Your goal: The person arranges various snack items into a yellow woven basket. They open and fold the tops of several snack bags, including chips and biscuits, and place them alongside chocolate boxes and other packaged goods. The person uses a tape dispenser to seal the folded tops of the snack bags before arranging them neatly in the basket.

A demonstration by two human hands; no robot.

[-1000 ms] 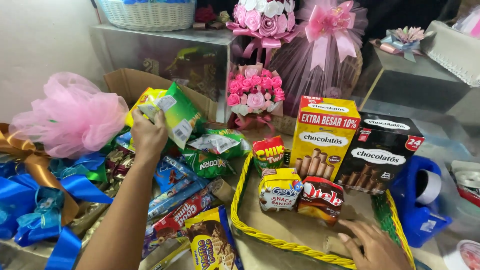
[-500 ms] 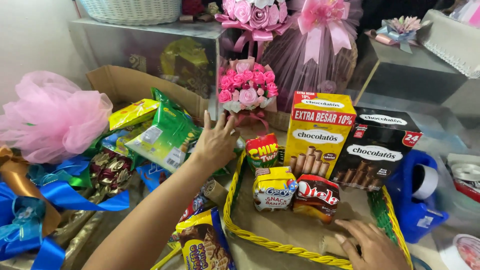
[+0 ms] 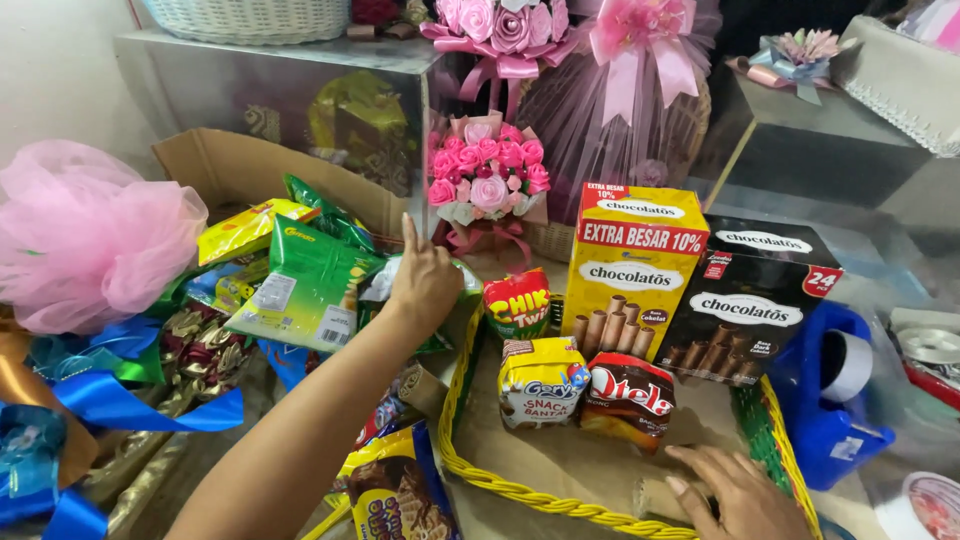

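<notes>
Snack packs (image 3: 305, 285) are glossy plastic film. The basket (image 3: 500, 490) is woven yellow wicker; boxes (image 3: 632, 265) smooth card. Ribbon (image 3: 150, 410) shiny satin, pom (image 3: 90, 235) soft tulle

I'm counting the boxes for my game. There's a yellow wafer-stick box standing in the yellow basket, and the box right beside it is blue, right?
Not quite. In the head view the yellow wafer-stick box does stand in the yellow basket, but the box beside it is black, not blue. The blue thing is the tape dispenser outside the basket.
</notes>
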